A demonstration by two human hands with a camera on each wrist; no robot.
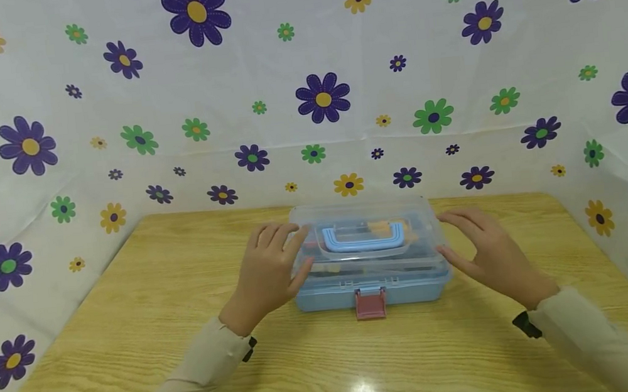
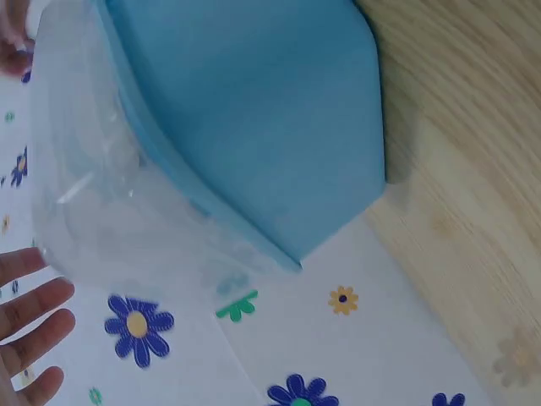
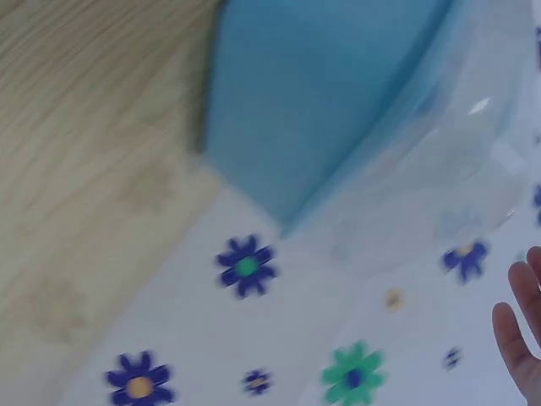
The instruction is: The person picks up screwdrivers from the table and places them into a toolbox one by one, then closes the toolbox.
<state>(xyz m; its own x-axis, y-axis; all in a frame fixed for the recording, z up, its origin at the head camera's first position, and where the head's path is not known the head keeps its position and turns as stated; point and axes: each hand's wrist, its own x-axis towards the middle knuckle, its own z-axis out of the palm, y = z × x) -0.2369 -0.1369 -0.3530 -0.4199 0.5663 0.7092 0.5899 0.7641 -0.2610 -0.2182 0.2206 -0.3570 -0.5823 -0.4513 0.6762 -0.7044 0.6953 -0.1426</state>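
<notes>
A plastic storage box (image 1: 403, 293) with a light blue base stands on the table. Its clear lid (image 1: 421, 249) lies over the base, and a blue carry handle (image 1: 364, 241) is set into the top. At the front, a pink latch (image 1: 370, 305) hangs down. My left hand (image 1: 268, 268) is at the lid's left side, fingers spread and bent a little, tips right by the edge. On the other side my right hand (image 1: 492, 254) has its thumb and fingers apart close to the lid's right edge. Blurred yellow and other coloured contents show through the lid.
The wood-grain table (image 1: 194, 371) runs around the box on all sides. A white cloth with printed flowers (image 1: 323, 98) hangs behind and along both sides of the table. A dark strap (image 1: 527, 325) is worn on the right wrist.
</notes>
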